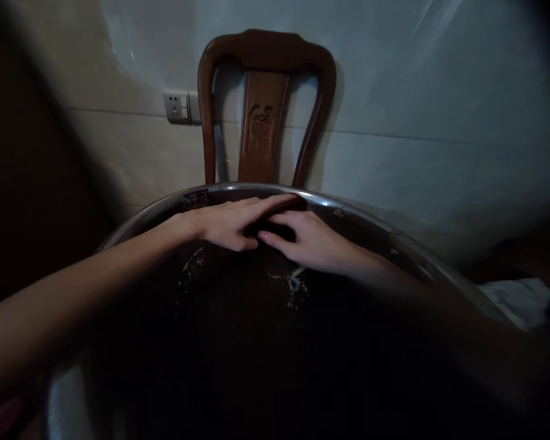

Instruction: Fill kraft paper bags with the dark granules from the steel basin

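My left hand lies flat, fingers spread, on something dark in the metal basin. My right hand curls loosely beside it, touching.

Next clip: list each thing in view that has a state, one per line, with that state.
left hand: flat, fingers extended, pressing a dark item inside the basin
right hand: fingers curled on the same dark item, touching the left hand
dark item: between both hands, too dim to identify
metal basin: upright, holds dark contents with a few foam flecks
wooden chair: upright against the wall, behind the basin
wall socket: nothing plugged in
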A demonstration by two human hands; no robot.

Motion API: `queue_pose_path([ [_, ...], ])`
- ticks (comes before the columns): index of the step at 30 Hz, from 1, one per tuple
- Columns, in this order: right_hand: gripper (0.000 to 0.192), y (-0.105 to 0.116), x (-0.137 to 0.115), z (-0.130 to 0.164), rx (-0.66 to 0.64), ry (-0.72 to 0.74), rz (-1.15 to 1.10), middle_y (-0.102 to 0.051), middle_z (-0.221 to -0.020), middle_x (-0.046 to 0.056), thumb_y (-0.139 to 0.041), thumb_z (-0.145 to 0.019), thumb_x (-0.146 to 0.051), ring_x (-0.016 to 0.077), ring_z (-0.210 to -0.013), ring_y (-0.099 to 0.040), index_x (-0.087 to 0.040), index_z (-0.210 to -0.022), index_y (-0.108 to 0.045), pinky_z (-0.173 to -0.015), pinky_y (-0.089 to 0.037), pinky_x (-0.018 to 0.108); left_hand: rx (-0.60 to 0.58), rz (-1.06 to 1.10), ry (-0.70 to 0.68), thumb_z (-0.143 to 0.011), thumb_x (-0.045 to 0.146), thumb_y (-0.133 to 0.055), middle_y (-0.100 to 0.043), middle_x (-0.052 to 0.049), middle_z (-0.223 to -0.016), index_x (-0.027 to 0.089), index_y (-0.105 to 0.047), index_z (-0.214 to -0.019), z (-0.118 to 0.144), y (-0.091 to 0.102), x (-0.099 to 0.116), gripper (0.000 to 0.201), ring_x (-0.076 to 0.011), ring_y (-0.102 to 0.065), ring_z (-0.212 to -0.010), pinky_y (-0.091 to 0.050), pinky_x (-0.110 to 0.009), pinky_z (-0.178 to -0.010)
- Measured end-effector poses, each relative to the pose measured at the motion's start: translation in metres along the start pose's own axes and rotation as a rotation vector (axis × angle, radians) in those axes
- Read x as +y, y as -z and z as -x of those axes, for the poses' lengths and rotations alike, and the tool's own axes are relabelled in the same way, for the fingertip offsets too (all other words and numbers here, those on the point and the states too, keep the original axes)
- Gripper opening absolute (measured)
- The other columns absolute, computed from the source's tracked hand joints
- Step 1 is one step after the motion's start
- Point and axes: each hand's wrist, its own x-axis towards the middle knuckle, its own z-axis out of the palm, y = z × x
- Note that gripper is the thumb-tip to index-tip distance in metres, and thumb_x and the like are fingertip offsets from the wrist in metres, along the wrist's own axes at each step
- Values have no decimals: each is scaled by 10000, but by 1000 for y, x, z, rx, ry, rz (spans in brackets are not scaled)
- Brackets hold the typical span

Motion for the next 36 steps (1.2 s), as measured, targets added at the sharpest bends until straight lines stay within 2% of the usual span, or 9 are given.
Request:
queue_pose_path([
  [4, 199, 23, -30, 5, -86, -112, -450, -683, -847, 50, -585, -817, -335, 173, -776, -637, -161, -863, -668, -721, -518, 322, 15, -5, 19, -682, 241, -552, -296, -167, -1439, 83, -126, -1429, 1, 1, 0, 875, -308, -344, -1296, -320, -458, -1063],
  [7, 218, 35, -53, 9, -544, -172, -883, -666, -815, 41, -556, -840, -343, 143, -689, -643, -140, -857, -633, -626, -526, 277, -5, 3, -10, -674, 251, -563, -260, -163, -1458, 81, -123, -1429, 1, 2, 0, 890, -304, -304, -1321, -285, -454, -1088],
  [10, 247, 16, -58, 17, -987, -204, -816, -666, -847, 47, -550, -841, -341, 140, -737, -644, -137, -950, -636, -684, -516, 268, -7, -20, -18, -668, 200, -545, -213, -136, -1481, 93, -101, -1435, 1, 3, 1, 892, -283, -273, -1339, -256, -438, -1110],
  [12, 317, -15, -53, 26, -950, -197, -603, -667, -867, 54, -537, -840, -391, 159, -779, -636, -160, -1032, -637, -732, -500, 289, -11, -29, -2, -677, 192, -540, -203, -128, -1486, 95, -90, -1437, 0, 3, 3, 888, -280, -273, -1339, -260, -434, -1111],
  [15, 401, -66, -46, 42, -635, -177, -390, -580, -1147, 106, -481, -856, -427, 221, -1083, -535, -181, -1150, -596, -947, -396, 351, -20, -37, 31, -688, 200, -544, -209, -129, -1483, 104, -92, -1439, 1, 3, 4, 882, -294, -294, -1326, -268, -454, -1104],
  [18, 543, -91, -53, 50, -715, -194, -350, -468, -1286, 118, -380, -855, -563, 294, -1224, -410, -231, -1261, -519, -1006, -323, 458, -26, -41, 48, -692, 201, -545, -227, -135, -1475, 106, -93, -1438, 0, 3, 5, 877, -294, -311, -1315, -276, -456, -1098],
  [24, 650, -61, -67, 31, -1200, -206, -186, -574, -1197, 108, -345, -814, -662, 314, -1124, -513, -225, -1246, -554, -937, -395, 455, -22, -32, 13, -677, 177, -532, -225, -135, -1476, 113, -86, -1437, 0, 3, 6, 884, -285, -295, -1324, -271, -450, -1097],
  [30, 674, -58, -62, 31, -1101, -282, -182, -606, -1142, 128, -391, -778, -690, 308, -1041, -564, -202, -1192, -606, -881, -433, 430, -10, -27, -10, -668, 193, -533, -217, -128, -1479, 129, -84, -1443, 1, 0, 2, 898, -302, -299, -1319, -269, -464, -1098],
  [36, 524, -66, -58, 28, -1343, -389, -372, -629, -727, 14, -572, -642, -708, 152, -622, -585, -222, -791, -700, -561, -468, 260, -23, -24, 3, -662, 196, -536, -228, -129, -1475, 119, -83, -1441, 1, 1, 2, 905, -304, -308, -1315, -284, -455, -1092],
])
